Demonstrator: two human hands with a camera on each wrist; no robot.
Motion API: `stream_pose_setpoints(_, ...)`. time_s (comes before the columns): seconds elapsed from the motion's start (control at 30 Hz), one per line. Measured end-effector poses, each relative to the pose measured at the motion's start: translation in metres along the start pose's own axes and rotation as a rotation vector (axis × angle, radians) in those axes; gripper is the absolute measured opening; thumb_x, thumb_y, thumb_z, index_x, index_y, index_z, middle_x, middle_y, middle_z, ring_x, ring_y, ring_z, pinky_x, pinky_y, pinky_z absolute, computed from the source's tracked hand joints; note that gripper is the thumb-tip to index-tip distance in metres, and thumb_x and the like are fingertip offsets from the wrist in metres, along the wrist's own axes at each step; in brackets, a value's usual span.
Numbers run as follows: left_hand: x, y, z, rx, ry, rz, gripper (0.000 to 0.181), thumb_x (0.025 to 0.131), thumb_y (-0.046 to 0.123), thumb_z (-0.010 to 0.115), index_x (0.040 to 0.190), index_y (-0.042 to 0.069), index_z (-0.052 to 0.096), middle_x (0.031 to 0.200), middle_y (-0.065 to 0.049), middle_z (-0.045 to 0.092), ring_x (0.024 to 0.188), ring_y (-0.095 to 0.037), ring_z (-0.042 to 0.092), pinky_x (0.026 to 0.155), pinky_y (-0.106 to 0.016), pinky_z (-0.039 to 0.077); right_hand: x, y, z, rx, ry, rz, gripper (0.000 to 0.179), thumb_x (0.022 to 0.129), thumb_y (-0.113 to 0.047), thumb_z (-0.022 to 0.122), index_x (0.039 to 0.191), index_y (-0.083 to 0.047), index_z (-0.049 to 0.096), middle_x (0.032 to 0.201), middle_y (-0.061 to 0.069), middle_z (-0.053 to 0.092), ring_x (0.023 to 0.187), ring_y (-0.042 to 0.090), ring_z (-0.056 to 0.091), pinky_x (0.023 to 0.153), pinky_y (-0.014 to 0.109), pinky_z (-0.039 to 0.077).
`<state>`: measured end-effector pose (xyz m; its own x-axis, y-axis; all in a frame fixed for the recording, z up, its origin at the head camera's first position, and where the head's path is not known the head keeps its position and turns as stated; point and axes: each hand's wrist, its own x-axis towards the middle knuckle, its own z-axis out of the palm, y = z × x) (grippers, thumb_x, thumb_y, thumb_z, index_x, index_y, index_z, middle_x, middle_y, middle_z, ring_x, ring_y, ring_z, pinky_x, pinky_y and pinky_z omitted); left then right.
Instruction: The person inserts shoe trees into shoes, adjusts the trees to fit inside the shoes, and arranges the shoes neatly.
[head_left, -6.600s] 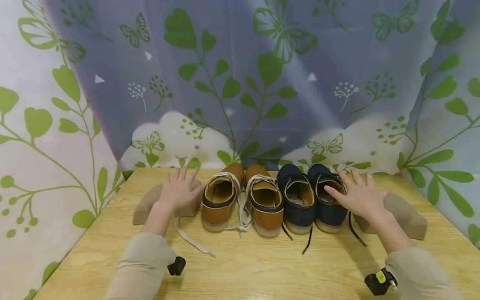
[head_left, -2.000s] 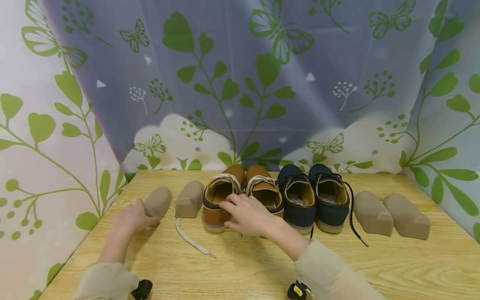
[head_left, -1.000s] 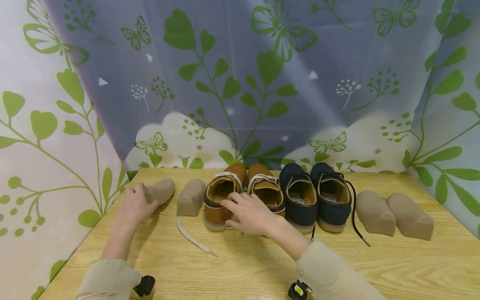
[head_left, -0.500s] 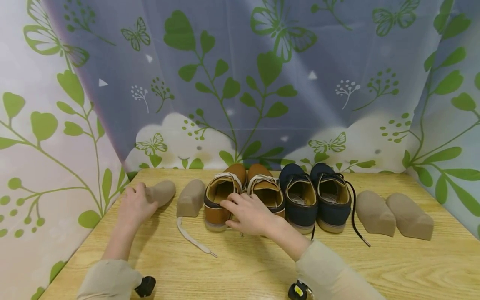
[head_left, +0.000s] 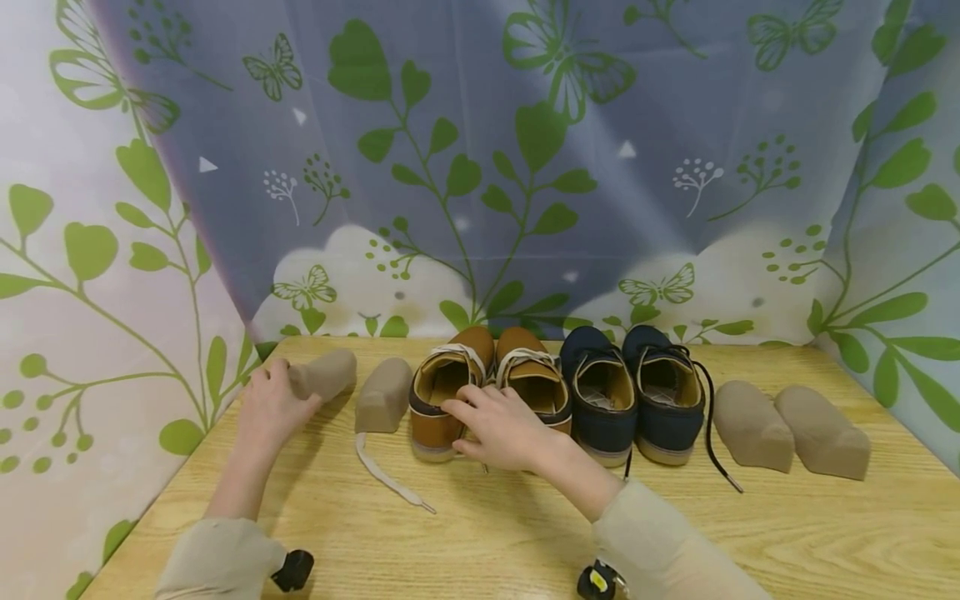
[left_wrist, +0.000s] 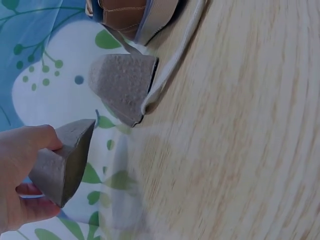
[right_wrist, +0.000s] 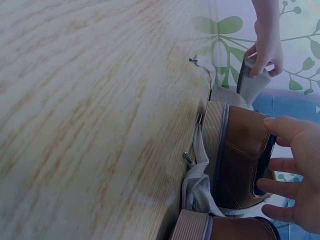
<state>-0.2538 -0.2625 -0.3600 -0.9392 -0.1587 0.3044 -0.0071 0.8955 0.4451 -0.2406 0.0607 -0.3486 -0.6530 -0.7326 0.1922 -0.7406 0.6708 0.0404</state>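
My left hand (head_left: 273, 404) grips a beige moulded shoe insert (head_left: 330, 375) between thumb and fingers at the table's left. In the left wrist view this insert (left_wrist: 62, 165) is tilted, its hollow end facing the camera. A second insert (head_left: 382, 396) lies to its right. My right hand (head_left: 502, 429) reaches across to the left brown shoe (head_left: 435, 433), fingers fairly straight and spread, fingertips at its heel collar. In the right wrist view the hand (right_wrist: 295, 175) overlaps that shoe's heel (right_wrist: 245, 150). The right brown shoe (head_left: 517, 346) is partly hidden behind my right hand.
A pair of navy shoes (head_left: 600, 417) with black laces stands right of the brown pair. Two more beige inserts (head_left: 753, 425) lie farther right. A white lace (head_left: 390, 479) trails on the wooden table (head_left: 450, 550). A printed cloth (head_left: 480, 208) hangs behind the table.
Both hands were spread flat over the outer inserts at first. The left hand has since taken the leftmost insert and turned it rightward; the right hand has crossed to the brown shoe and stayed there.
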Motion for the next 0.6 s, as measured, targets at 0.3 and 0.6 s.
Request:
stream_pose_setpoints(0.3,0.000,0.016,-0.007,-0.018,0.040,0.047,0.067,0.081,0.024,0.063,0.128,-0.013,0.033,0.116,-0.039,0.036,0.101,-0.053,0.040,0.077,-0.060,0.038,0.000,0.001,0.001,0.000,0.003,-0.002,0.049,0.089,-0.040,0.059,0.133,-0.020,0.049,0.123,0.003,0.048,0.104,0.024,0.051,0.085,0.042,0.041)
stream_pose_setpoints(0.6,0.002,0.038,-0.009,-0.028,0.096,0.119,0.064,0.079,0.023,0.065,0.124,-0.013,0.038,0.123,-0.037,0.036,0.111,-0.052,0.037,0.090,-0.059,0.034,0.000,0.000,0.000,0.004,0.014,-0.008,0.049,0.089,-0.039,0.060,0.133,-0.019,0.049,0.123,0.004,0.048,0.105,0.024,0.050,0.085,0.041,0.043)
